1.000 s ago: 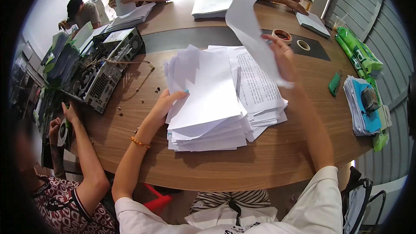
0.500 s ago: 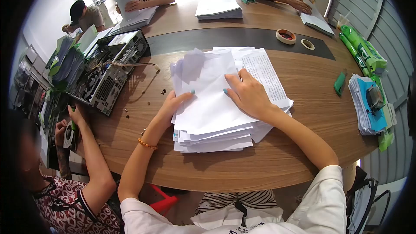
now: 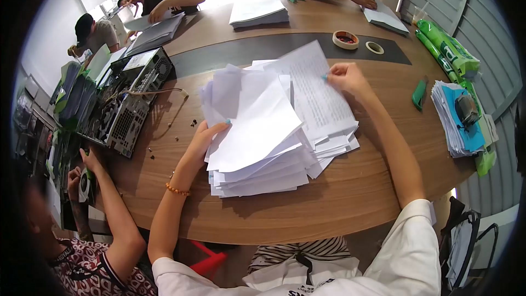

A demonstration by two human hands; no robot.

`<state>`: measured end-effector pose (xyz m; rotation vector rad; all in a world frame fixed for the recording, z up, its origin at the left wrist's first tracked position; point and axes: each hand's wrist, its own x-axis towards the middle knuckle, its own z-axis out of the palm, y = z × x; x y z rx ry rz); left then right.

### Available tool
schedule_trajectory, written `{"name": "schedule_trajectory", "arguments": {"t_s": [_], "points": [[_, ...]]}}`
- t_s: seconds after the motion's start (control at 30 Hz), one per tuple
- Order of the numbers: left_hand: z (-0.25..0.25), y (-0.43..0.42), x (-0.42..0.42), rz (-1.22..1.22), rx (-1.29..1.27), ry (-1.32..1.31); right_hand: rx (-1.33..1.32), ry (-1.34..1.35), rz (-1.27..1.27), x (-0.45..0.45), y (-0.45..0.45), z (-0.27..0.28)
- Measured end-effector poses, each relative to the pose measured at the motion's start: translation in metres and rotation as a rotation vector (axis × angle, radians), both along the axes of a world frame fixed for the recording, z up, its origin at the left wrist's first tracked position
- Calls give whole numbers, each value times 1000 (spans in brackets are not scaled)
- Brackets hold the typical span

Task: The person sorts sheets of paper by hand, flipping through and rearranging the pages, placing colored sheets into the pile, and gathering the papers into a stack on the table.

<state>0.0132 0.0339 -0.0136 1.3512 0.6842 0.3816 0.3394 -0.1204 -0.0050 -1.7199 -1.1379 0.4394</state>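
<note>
A thick, uneven pile of blank-faced paper [image 3: 255,126] lies on the wooden table in front of me. My left hand [image 3: 204,140] rests on its left edge, thumb on the top sheet and the fingers beneath or beside the edge, partly hidden. Just right of it, partly overlapped, is a second pile of paper [image 3: 339,145]. My right hand [image 3: 346,78] pinches the upper right edge of a printed sheet [image 3: 312,85], which is raised at its far end over this second pile.
An open computer case [image 3: 129,104] stands at the left, with small screws beside it. Tape rolls [image 3: 346,40] lie beyond the piles. A green cutter [image 3: 419,94] and bundled papers [image 3: 446,120] are at the right. Co-workers sit left and across, some handling paper.
My right hand has left the left pile's top sheet and moved right, now gripping a printed sheet. My left hand stays at the pile's edge. The person across at left has lowered their paper.
</note>
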Motion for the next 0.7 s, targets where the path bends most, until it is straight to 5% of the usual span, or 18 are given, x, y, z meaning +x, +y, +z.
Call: {"name": "schedule_trajectory", "arguments": {"t_s": [0.2,0.33,0.4,0.47,0.57,0.7], "points": [[4,-4,-1,10,-4,-31,393,128,-288,-13,-9,42],[5,-4,0,-7,-6,-23,685,224,-49,-35,7,42],[5,-4,0,6,-13,-21,586,158,99,-44,8,45],[5,-6,1,25,4,-44,354,-457,424,-64,5,46],[1,-3,-1,47,-2,-56,-175,-411,768,-96,-1,58],[10,-8,1,72,-133,-77,-81,-502,732,-96,4,40]]}}
